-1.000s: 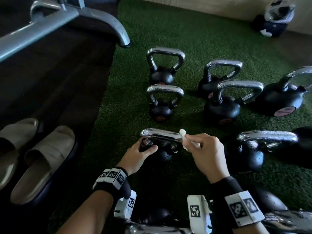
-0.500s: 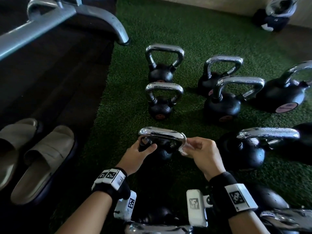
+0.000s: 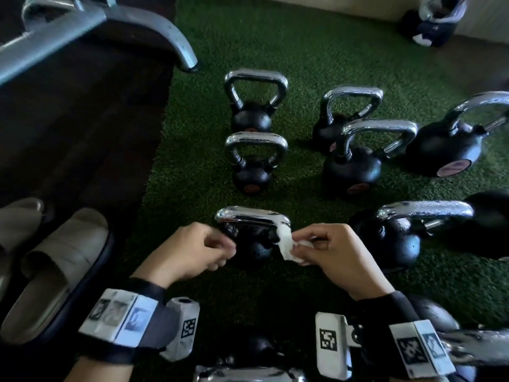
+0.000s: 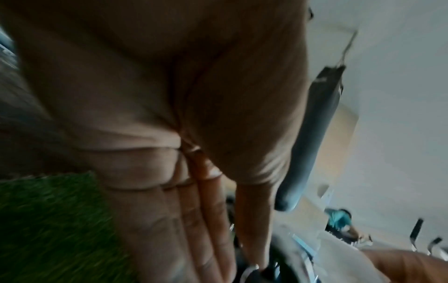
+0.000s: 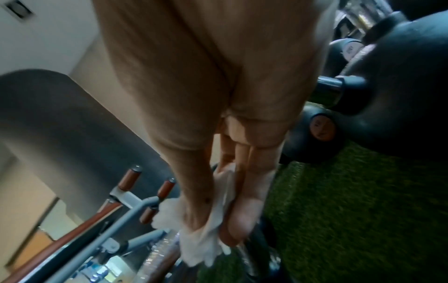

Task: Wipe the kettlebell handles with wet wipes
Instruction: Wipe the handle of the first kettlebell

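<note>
The nearest kettlebell [image 3: 252, 238] is sitting on the green turf [image 3: 192, 166] at about six o'clock of the group, its chrome handle [image 3: 248, 215] lying level. The right hand [image 3: 334, 253] is pinching a white wet wipe [image 3: 286, 242] that is draping over the handle's three o'clock corner. The left hand [image 3: 192, 252] is hanging loosely curled at the nine o'clock end, holding nothing visible. Two pale slippers [image 3: 55, 260] are lying at eight o'clock.

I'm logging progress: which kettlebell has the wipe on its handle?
The nearest small kettlebell, between the hands: the wet wipe pinched by the right hand drapes its handle's right corner. Others stand bare.
</note>
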